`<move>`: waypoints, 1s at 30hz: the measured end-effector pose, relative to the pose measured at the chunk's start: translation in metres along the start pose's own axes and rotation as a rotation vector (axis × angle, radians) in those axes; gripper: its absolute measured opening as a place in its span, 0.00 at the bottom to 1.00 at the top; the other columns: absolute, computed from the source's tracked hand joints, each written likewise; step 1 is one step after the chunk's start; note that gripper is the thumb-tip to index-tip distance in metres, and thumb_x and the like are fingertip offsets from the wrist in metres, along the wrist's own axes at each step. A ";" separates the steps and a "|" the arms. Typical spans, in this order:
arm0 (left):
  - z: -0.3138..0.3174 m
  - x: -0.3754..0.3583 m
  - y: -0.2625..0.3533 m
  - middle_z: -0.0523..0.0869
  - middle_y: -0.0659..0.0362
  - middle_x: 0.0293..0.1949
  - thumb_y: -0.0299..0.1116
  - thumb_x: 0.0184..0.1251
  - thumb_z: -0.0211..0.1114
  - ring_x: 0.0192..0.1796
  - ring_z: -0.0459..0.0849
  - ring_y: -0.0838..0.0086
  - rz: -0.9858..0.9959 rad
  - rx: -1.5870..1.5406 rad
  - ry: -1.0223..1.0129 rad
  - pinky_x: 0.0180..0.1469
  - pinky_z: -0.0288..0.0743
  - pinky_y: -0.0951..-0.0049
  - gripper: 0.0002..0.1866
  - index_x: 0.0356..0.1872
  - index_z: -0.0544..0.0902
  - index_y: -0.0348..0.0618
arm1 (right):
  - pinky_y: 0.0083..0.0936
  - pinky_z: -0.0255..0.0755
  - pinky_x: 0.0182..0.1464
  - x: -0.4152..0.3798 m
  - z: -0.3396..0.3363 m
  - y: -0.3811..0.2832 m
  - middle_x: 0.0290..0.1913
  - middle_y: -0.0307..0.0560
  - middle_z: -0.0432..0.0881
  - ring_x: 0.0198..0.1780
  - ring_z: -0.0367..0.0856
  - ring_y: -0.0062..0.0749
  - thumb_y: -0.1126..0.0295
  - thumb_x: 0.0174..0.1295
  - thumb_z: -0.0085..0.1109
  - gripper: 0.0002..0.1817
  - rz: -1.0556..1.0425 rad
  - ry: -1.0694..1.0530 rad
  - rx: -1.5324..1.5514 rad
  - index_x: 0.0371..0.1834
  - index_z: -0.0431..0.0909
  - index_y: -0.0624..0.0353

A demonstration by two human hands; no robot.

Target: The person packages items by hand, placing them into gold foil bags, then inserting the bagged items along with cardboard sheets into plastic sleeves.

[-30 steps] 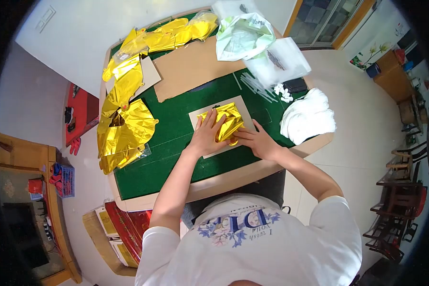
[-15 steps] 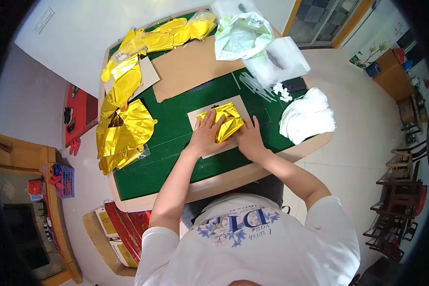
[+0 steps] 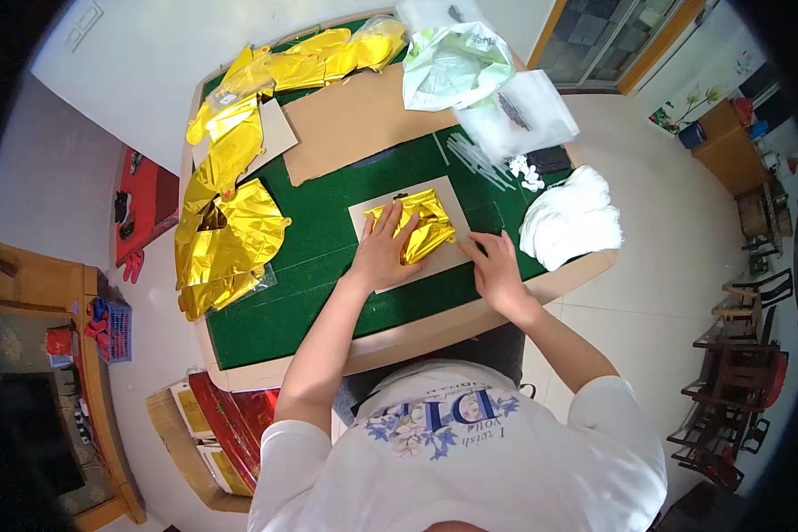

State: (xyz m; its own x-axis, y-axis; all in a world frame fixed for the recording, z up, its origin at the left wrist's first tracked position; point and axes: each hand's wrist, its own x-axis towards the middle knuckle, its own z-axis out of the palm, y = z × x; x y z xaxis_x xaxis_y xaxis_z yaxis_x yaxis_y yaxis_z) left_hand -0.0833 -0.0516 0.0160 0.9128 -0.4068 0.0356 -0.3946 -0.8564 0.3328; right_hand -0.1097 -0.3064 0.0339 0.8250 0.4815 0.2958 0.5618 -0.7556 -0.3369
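A folded piece of shiny gold foil, like a foil balloon (image 3: 433, 232), lies on a square tan cardboard sheet (image 3: 450, 262) in the middle of the green table. My left hand (image 3: 379, 255) rests flat on the foil's left side, fingers spread and holding nothing. At the right edge of the cardboard is my right hand (image 3: 498, 273), its fingers apart and slightly bent, with fingertips right at the edge. Part of the foil is hidden beneath my left fingers.
More gold foil balloons (image 3: 239, 226) run along the table's left and back edges. Behind lie a large cardboard piece (image 3: 363, 124), a plastic bag (image 3: 459, 66) and thin white sticks (image 3: 479, 160). White cups (image 3: 525, 174), a black case (image 3: 551, 159) and a white pile (image 3: 572, 222) sit at right.
My right hand has moved off the foil to the right, down to the cardboard's edge. The left hand stays on the foil.
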 end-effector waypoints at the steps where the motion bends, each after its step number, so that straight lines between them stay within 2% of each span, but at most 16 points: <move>1: 0.000 0.000 0.000 0.50 0.43 0.76 0.61 0.58 0.61 0.79 0.45 0.54 -0.002 0.016 0.001 0.77 0.38 0.50 0.45 0.74 0.60 0.54 | 0.57 0.53 0.69 0.000 -0.001 0.004 0.57 0.51 0.72 0.61 0.70 0.47 0.81 0.50 0.56 0.25 0.000 0.000 0.001 0.56 0.76 0.57; 3: 0.001 0.000 -0.001 0.50 0.43 0.76 0.61 0.58 0.60 0.79 0.45 0.54 -0.002 0.013 0.001 0.77 0.37 0.50 0.45 0.74 0.60 0.54 | 0.53 0.60 0.64 0.005 -0.007 0.017 0.55 0.51 0.74 0.58 0.72 0.47 0.81 0.50 0.55 0.24 -0.054 0.097 -0.057 0.54 0.78 0.57; 4: 0.002 0.001 -0.001 0.50 0.44 0.76 0.61 0.58 0.60 0.79 0.45 0.54 -0.001 0.008 0.002 0.77 0.37 0.50 0.45 0.75 0.60 0.54 | 0.46 0.70 0.53 0.014 -0.014 0.027 0.48 0.52 0.79 0.51 0.77 0.49 0.83 0.49 0.56 0.20 -0.025 0.278 0.023 0.47 0.81 0.57; 5: 0.002 0.001 0.000 0.50 0.44 0.76 0.61 0.58 0.60 0.79 0.45 0.54 0.002 0.005 0.000 0.77 0.37 0.50 0.45 0.75 0.60 0.54 | 0.41 0.72 0.47 0.026 -0.020 0.049 0.41 0.53 0.81 0.47 0.78 0.49 0.81 0.52 0.56 0.14 0.029 0.332 -0.016 0.42 0.82 0.59; 7: -0.001 0.001 0.000 0.50 0.44 0.76 0.61 0.58 0.60 0.79 0.44 0.55 -0.011 0.012 -0.031 0.77 0.37 0.50 0.45 0.75 0.59 0.54 | 0.41 0.71 0.46 0.042 -0.052 0.072 0.38 0.52 0.82 0.44 0.78 0.49 0.76 0.56 0.60 0.06 0.347 0.315 -0.162 0.36 0.82 0.60; 8: -0.001 0.001 0.000 0.50 0.44 0.76 0.61 0.58 0.60 0.79 0.44 0.55 -0.007 0.015 -0.031 0.77 0.37 0.50 0.45 0.75 0.59 0.54 | 0.41 0.71 0.45 0.049 -0.059 0.089 0.37 0.51 0.82 0.44 0.78 0.48 0.74 0.56 0.61 0.05 0.393 0.339 -0.222 0.35 0.82 0.59; 9: -0.001 0.000 0.001 0.50 0.44 0.76 0.61 0.58 0.60 0.79 0.44 0.55 -0.006 0.012 -0.023 0.77 0.36 0.50 0.45 0.75 0.59 0.54 | 0.42 0.66 0.46 0.051 -0.058 0.113 0.36 0.44 0.79 0.45 0.76 0.42 0.70 0.54 0.64 0.05 0.445 0.300 -0.291 0.34 0.83 0.53; 10: -0.001 0.001 0.001 0.50 0.44 0.76 0.62 0.58 0.60 0.79 0.44 0.55 -0.006 0.009 -0.014 0.77 0.36 0.50 0.45 0.75 0.60 0.54 | 0.41 0.66 0.46 0.053 -0.054 0.136 0.36 0.43 0.79 0.45 0.76 0.42 0.70 0.54 0.65 0.04 0.436 0.238 -0.272 0.33 0.83 0.52; 14: -0.003 0.001 0.001 0.50 0.41 0.76 0.61 0.59 0.60 0.79 0.45 0.51 0.004 0.009 -0.018 0.76 0.37 0.49 0.45 0.75 0.59 0.53 | 0.41 0.65 0.46 0.063 -0.045 0.143 0.35 0.43 0.79 0.44 0.76 0.42 0.69 0.53 0.65 0.03 0.387 0.081 -0.294 0.31 0.82 0.52; 17: -0.004 0.001 0.002 0.50 0.44 0.76 0.62 0.58 0.60 0.79 0.44 0.55 -0.016 0.003 -0.030 0.77 0.36 0.50 0.45 0.75 0.59 0.54 | 0.37 0.66 0.46 0.068 -0.040 0.133 0.33 0.44 0.79 0.42 0.77 0.43 0.71 0.51 0.66 0.05 0.355 0.092 -0.357 0.32 0.82 0.53; 19: -0.003 0.001 0.001 0.50 0.44 0.76 0.62 0.58 0.60 0.79 0.44 0.55 -0.016 -0.005 -0.026 0.77 0.36 0.50 0.45 0.75 0.60 0.53 | 0.38 0.67 0.42 0.066 -0.036 0.115 0.30 0.45 0.78 0.38 0.77 0.44 0.73 0.50 0.66 0.04 0.209 0.181 -0.207 0.29 0.81 0.54; 20: -0.002 0.000 0.001 0.50 0.44 0.76 0.62 0.58 0.60 0.79 0.44 0.55 -0.018 -0.007 -0.027 0.77 0.36 0.50 0.45 0.75 0.60 0.53 | 0.38 0.68 0.36 0.065 -0.037 0.094 0.26 0.46 0.77 0.33 0.77 0.45 0.73 0.49 0.66 0.03 0.153 0.126 0.020 0.27 0.80 0.55; 21: -0.001 0.000 0.000 0.50 0.44 0.76 0.61 0.58 0.60 0.79 0.44 0.55 -0.012 -0.008 -0.021 0.77 0.37 0.49 0.45 0.74 0.60 0.53 | 0.38 0.68 0.32 0.061 -0.031 0.069 0.23 0.47 0.77 0.29 0.76 0.46 0.74 0.50 0.65 0.02 -0.002 0.225 0.062 0.25 0.80 0.55; 23: -0.001 0.001 0.000 0.50 0.43 0.76 0.61 0.58 0.61 0.79 0.45 0.54 -0.004 -0.010 -0.017 0.77 0.37 0.49 0.45 0.74 0.60 0.52 | 0.40 0.67 0.36 0.045 -0.014 0.026 0.25 0.44 0.77 0.31 0.76 0.44 0.72 0.51 0.65 0.03 0.020 0.084 0.179 0.25 0.80 0.54; 26: -0.002 0.001 0.001 0.51 0.43 0.76 0.61 0.58 0.61 0.79 0.46 0.54 0.000 -0.012 -0.007 0.77 0.39 0.49 0.44 0.74 0.61 0.51 | 0.35 0.63 0.46 0.028 0.027 -0.007 0.34 0.41 0.78 0.42 0.76 0.40 0.67 0.51 0.67 0.08 0.163 -0.016 0.350 0.33 0.81 0.54; 30: -0.005 0.000 0.001 0.52 0.42 0.76 0.62 0.58 0.61 0.79 0.46 0.52 0.006 -0.002 -0.019 0.76 0.38 0.49 0.45 0.74 0.61 0.52 | 0.40 0.62 0.49 0.042 0.051 -0.029 0.39 0.42 0.80 0.48 0.75 0.39 0.65 0.53 0.66 0.09 0.266 0.127 0.230 0.35 0.83 0.54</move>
State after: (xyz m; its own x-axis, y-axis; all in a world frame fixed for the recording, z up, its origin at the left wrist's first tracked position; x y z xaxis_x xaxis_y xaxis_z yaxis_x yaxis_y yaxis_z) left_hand -0.0827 -0.0510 0.0206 0.9083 -0.4179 0.0197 -0.3999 -0.8534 0.3344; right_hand -0.0878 -0.2413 0.0103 0.9378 0.2122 0.2748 0.3402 -0.7203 -0.6045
